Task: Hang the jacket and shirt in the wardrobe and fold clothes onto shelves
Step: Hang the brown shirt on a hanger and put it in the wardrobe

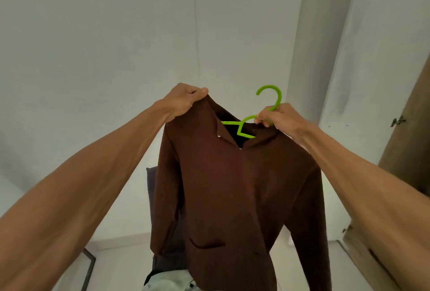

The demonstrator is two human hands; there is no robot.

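Note:
A dark brown jacket [232,197] hangs in the air in front of me, its collar up and its sleeves dangling. My left hand [183,101] grips the jacket's left collar and shoulder edge. My right hand [277,117] holds the neck of a bright green plastic hanger [270,97], whose hook points up. The hanger's left arm sits inside the open collar; its right side is hidden under the fabric and my hand.
White walls fill the background. A brown wooden wardrobe door [404,151] with metal hinges stands open at the right edge. Below the jacket lie a dark grey garment [153,197] and a pale cloth [167,281]. A dark frame edge [89,265] shows at lower left.

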